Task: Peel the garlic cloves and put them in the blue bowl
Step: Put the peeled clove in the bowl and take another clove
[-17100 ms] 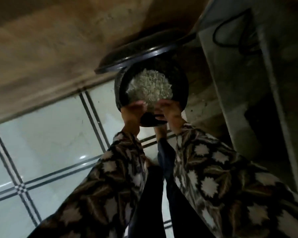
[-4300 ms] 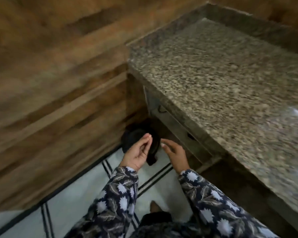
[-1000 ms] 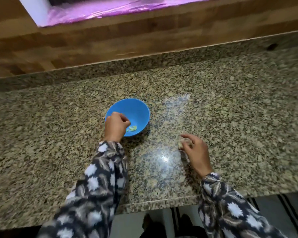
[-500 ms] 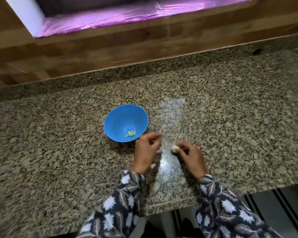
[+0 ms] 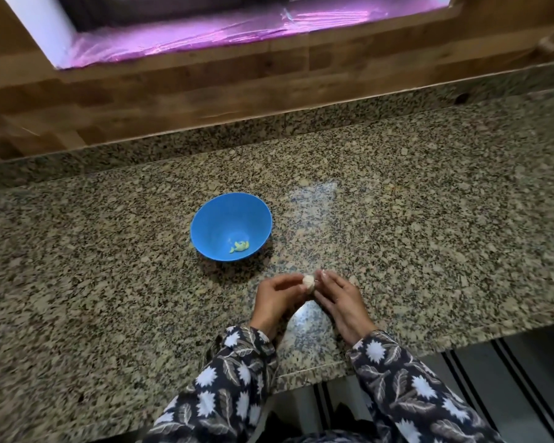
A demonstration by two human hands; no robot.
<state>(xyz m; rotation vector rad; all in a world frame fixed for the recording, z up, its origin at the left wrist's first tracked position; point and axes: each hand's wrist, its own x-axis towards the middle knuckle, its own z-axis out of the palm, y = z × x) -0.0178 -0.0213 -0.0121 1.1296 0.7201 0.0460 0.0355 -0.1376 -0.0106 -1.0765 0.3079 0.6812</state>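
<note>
Between left hand [image 5: 274,298], right hand [image 5: 341,302] fingertips [image 5: 325,277]: garlic [image 5: 308,282].

Dim indoor light, magenta glow at window ledge [image 5: 224,36], glare patch on countertop [image 5: 314,199], blurred, curved edges

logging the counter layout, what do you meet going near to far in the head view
left hand and right hand holding a garlic clove → blue bowl → wooden wall → purple-lit sill
</note>
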